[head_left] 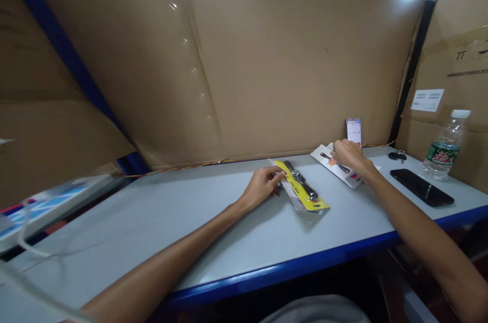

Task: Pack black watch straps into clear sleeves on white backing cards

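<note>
A yellow blister pack (305, 192) with a black and silver tool in it lies on the grey table (152, 221). My left hand (263, 186) grips its near-left edge between thumb and fingers. My right hand (348, 155) rests with curled fingers on a white blister pack (337, 166) that lies farther right and holds a small dark tool. Whether that hand grips the white pack or only presses on it is not clear.
A tall cardboard sheet (267, 59) stands behind the table. At the right lie a black phone (421, 187), a water bottle (446, 145) and keys (397, 155). A small white card (354, 132) leans on the cardboard. The table's blue front edge (305, 264) runs below.
</note>
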The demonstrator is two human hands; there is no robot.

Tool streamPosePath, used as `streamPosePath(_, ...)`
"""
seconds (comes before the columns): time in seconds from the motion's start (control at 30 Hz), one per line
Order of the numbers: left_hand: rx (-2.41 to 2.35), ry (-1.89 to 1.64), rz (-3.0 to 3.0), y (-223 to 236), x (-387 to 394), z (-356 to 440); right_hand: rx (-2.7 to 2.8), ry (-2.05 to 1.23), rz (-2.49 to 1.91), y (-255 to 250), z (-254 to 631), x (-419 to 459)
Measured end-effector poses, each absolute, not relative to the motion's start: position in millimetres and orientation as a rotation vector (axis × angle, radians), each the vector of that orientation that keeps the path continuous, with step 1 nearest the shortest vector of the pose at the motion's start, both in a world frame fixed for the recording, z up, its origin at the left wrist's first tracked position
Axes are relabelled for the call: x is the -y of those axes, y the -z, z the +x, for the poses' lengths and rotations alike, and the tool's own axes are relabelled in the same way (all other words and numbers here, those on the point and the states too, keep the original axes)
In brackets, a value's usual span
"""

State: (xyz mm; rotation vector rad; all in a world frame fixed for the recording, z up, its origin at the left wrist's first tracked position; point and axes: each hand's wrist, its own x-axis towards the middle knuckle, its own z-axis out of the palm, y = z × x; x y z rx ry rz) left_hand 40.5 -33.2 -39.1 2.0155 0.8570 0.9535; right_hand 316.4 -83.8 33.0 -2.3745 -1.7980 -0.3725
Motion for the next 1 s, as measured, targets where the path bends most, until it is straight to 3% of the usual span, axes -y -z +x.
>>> streamPosePath(0.47,-0.879,-0.832,1.739,39,33,45,1.854,0.09,-2.5,-25,331,77)
streamPosePath(0.6,-0.865,-0.906,1.572,34,36,47,1.956,-0.023,-2.345,-23,328,72)
streamPosePath(1.0,-0.871,-1.004,1.686,30,33,42,1.755,-0.783,-1.685,7,287,61)
